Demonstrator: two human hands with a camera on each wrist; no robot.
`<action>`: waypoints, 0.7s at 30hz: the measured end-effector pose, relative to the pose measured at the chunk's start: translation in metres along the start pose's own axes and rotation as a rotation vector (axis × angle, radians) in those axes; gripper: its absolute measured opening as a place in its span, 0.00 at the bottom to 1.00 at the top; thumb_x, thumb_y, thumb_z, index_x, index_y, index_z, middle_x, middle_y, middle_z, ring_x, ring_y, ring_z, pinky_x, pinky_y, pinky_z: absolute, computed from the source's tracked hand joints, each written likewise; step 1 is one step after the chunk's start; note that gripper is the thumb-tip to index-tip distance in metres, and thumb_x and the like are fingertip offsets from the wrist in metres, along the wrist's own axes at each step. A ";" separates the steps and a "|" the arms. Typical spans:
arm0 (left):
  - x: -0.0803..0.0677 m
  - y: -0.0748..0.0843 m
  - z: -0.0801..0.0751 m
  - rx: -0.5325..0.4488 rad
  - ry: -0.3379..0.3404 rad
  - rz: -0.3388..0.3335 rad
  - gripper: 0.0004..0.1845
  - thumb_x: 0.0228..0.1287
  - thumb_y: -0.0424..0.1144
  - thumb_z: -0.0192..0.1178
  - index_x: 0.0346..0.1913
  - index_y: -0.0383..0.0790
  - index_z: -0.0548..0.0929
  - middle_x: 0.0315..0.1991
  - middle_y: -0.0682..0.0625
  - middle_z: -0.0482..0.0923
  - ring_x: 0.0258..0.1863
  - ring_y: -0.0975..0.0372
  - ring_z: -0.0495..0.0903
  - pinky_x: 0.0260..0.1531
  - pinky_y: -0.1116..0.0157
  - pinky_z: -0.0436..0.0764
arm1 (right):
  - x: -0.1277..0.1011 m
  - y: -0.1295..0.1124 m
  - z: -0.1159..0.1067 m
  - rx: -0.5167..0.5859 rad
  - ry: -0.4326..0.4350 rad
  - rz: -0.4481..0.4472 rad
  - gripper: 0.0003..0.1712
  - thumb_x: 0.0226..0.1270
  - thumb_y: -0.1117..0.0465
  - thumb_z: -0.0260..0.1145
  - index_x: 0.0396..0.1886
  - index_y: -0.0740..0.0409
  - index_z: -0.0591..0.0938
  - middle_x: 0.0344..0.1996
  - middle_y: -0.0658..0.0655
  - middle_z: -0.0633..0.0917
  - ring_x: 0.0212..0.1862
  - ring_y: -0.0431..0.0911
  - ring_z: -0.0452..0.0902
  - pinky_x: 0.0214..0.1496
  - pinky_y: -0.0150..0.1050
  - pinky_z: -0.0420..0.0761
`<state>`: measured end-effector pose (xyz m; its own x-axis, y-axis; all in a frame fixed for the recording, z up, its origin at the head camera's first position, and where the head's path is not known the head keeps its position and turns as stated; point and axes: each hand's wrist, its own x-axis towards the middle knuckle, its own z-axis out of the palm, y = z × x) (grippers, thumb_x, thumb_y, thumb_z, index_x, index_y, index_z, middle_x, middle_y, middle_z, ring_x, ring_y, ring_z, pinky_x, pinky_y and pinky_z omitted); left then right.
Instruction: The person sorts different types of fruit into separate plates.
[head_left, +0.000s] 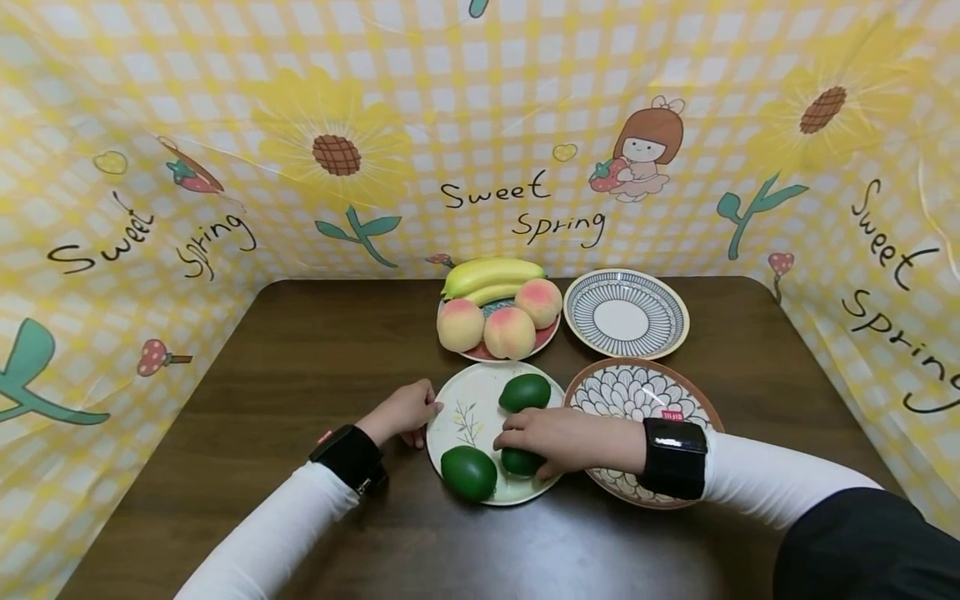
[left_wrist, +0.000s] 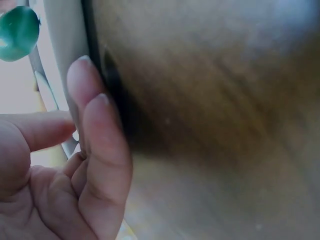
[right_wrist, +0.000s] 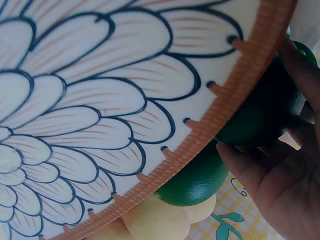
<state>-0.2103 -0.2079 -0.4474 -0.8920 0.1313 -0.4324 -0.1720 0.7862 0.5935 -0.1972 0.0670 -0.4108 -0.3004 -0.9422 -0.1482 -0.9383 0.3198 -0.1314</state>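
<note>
Green avocado [head_left: 521,461] gripped on the pale sprig-painted plate [head_left: 465,417], near its right edge, fingers of the right hand [head_left: 558,442] curled over and round it. Two more green avocados on the same plate: one [head_left: 525,392] behind the grasped fruit, one [head_left: 468,472] at the front rim. Left hand [head_left: 405,412] set against the plate's left rim, fingers straight and touching the edge, holding nothing; judged a steadying touch. Seen from the left wrist, fingertips [left_wrist: 80,80] flat along the rim. Just right of the plate, a brown-rimmed petal-patterned dish [head_left: 637,392], partly under the right forearm, so crossed by any reach from that side. Behind, a plate of three peaches [head_left: 508,332] and bananas [head_left: 491,275], beside a blue-striped dish [head_left: 626,315]. All on a dark wooden table [head_left: 300,350], screened by yellow checked "Sweet Spring" sheeting [head_left: 517,200].
</note>
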 end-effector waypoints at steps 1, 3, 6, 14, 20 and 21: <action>0.001 0.000 0.000 0.001 -0.007 -0.003 0.07 0.77 0.36 0.53 0.39 0.37 0.72 0.16 0.49 0.74 0.11 0.64 0.75 0.15 0.67 0.79 | -0.001 0.000 0.000 0.005 -0.002 0.004 0.35 0.55 0.54 0.81 0.62 0.51 0.79 0.55 0.53 0.82 0.60 0.47 0.79 0.60 0.37 0.82; 0.004 0.001 -0.001 0.000 -0.019 -0.008 0.05 0.75 0.35 0.52 0.39 0.37 0.72 0.16 0.49 0.74 0.12 0.64 0.75 0.15 0.68 0.79 | -0.004 -0.001 0.001 0.016 -0.009 0.015 0.35 0.54 0.55 0.81 0.62 0.51 0.79 0.55 0.53 0.82 0.59 0.47 0.79 0.59 0.37 0.82; 0.006 0.004 0.000 -0.003 -0.033 -0.022 0.03 0.71 0.34 0.51 0.40 0.37 0.72 0.17 0.49 0.74 0.12 0.64 0.75 0.16 0.68 0.79 | -0.009 -0.001 0.004 0.016 -0.016 0.027 0.37 0.51 0.54 0.82 0.63 0.50 0.79 0.55 0.53 0.82 0.60 0.47 0.79 0.59 0.37 0.82; 0.011 0.014 -0.001 0.033 -0.082 -0.021 0.05 0.78 0.34 0.50 0.41 0.36 0.71 0.20 0.48 0.75 0.15 0.64 0.76 0.19 0.68 0.80 | -0.021 0.000 0.008 0.025 0.001 0.058 0.40 0.50 0.53 0.83 0.64 0.51 0.78 0.58 0.55 0.81 0.62 0.48 0.79 0.63 0.39 0.81; 0.011 0.017 -0.001 0.069 -0.075 -0.010 0.05 0.79 0.34 0.51 0.42 0.35 0.72 0.20 0.48 0.76 0.15 0.63 0.76 0.20 0.67 0.80 | -0.048 0.012 -0.004 0.129 0.142 0.113 0.38 0.56 0.50 0.80 0.65 0.56 0.78 0.62 0.59 0.81 0.64 0.52 0.79 0.64 0.44 0.81; 0.011 0.017 0.000 0.069 -0.075 -0.010 0.05 0.79 0.34 0.51 0.42 0.35 0.72 0.20 0.48 0.76 0.15 0.63 0.76 0.20 0.67 0.80 | -0.060 0.016 -0.007 0.162 0.174 0.148 0.36 0.58 0.51 0.79 0.65 0.57 0.78 0.62 0.59 0.82 0.64 0.53 0.79 0.65 0.46 0.81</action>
<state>-0.2230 -0.1931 -0.4415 -0.8561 0.1657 -0.4895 -0.1494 0.8274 0.5413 -0.1957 0.1277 -0.3968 -0.4704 -0.8824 -0.0085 -0.8467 0.4540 -0.2775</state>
